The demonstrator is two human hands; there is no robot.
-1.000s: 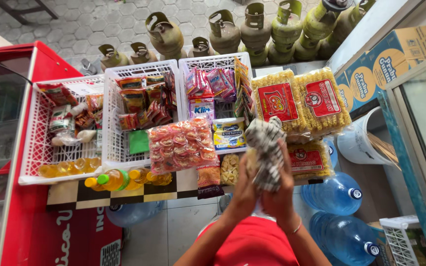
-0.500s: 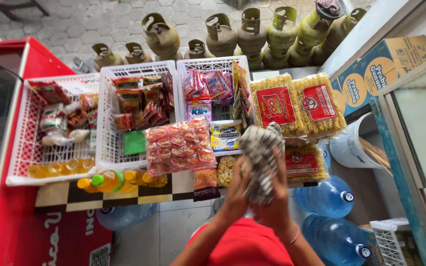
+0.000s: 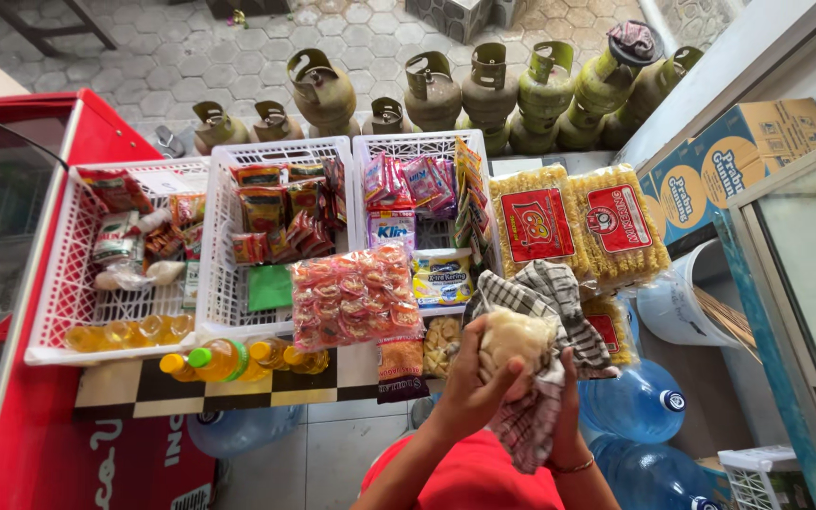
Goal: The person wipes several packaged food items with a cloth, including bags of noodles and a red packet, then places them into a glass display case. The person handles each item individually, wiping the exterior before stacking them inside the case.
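A: Both hands up front. Left hand (image 3: 469, 378) clasps a pale plastic-wrapped lump (image 3: 514, 338).
B: Right hand (image 3: 567, 416)?
A: Under it, gripping the checkered cloth (image 3: 540, 293); lump sits upright between the palms, left hand nearer.

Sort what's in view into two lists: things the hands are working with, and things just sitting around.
In hand:
left hand
right hand
checked cloth
pale lump wrapped in it

Just sitting around:
white baskets of snack packets
noodle packs
oil bottles
green gas cylinders
water jugs
cardboard box
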